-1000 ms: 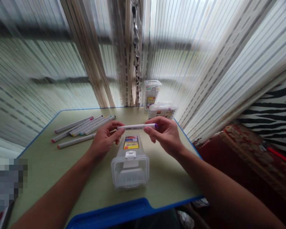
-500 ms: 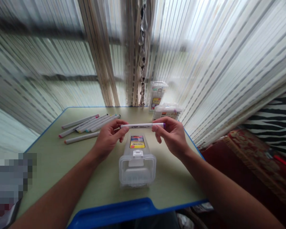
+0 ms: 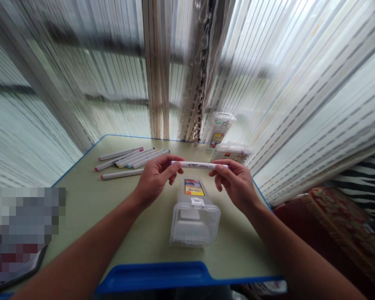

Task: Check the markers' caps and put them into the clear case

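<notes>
Between my two hands a white marker with purple ends is held level above the table. My left hand pinches its left end between thumb and fingers. At the other end, my right hand grips it the same way. Below the marker lies a clear plastic case on its side, its end facing me, with a white latch and a yellow and blue label on top. Several white markers with coloured ends lie to the left, beyond my left hand; one marker lies nearer, partly hidden by that hand.
A green table with a blue edge carries everything. At its back right stand an upright clear case and a lower clear box. String curtains hang behind. A zebra-striped cloth is off to the right.
The whole view has shifted, so the table and hands appear further right. Both hands still hold the marker, which has turned slightly, and purple now shows at its left end too.
</notes>
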Available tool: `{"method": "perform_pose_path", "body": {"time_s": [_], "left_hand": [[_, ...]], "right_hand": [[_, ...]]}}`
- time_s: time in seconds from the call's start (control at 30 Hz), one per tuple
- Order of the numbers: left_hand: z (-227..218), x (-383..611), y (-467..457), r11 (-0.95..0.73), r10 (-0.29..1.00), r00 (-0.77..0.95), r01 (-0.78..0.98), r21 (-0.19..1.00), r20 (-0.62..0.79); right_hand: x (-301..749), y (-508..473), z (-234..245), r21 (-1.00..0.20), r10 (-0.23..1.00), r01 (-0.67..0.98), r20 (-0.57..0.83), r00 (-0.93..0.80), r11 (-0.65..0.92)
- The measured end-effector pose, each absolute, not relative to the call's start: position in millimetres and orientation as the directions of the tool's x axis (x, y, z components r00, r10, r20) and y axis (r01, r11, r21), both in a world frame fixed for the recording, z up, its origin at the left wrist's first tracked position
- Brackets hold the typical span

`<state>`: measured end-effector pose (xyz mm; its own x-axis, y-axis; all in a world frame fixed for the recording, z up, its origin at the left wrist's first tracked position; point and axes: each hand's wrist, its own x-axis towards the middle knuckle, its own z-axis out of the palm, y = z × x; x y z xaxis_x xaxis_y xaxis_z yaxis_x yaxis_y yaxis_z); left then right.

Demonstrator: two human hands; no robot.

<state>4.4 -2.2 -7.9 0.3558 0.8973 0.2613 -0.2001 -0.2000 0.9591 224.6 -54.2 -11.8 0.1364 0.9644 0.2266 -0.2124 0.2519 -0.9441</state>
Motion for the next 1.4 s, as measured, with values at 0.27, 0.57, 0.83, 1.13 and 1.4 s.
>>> {"method": "perform_pose_path", "body": {"time_s": [0.27,0.57,0.83,1.13,1.4], "left_hand": [[-7.5,4.6,-3.5,-0.248,0.889,0.364,-0.122,0.961,0.276],[-6.1,6.2,-3.4,-0.226,0.893,0.365,-0.141,0.964,0.263],[-7.5,7.4,-1.5,-0.254,0.901,0.319,-0.162,0.954,0.294],[-6.4,6.6,-0.6,-0.217,0.913,0.316,-0.16,0.963,0.258],[-6.1,6.7,-3.5,-0.25,0.906,0.321,-0.123,0.96,0.277]], "right_hand": [[224.4,-52.5,-12.3,-0.954,0.972,-0.21,0.191,0.134,0.216],[225.4,-52.9,-15.1,-0.959,0.962,-0.121,0.242,0.125,0.257],[224.8,-53.6,-14.9,-0.955,0.963,-0.153,0.238,0.128,0.256],[223.9,-54.0,-13.8,-0.957,0.955,-0.077,0.267,0.127,0.278],[226.1,-52.5,-15.2,-0.965,0.963,-0.114,0.215,0.162,0.235]]}}
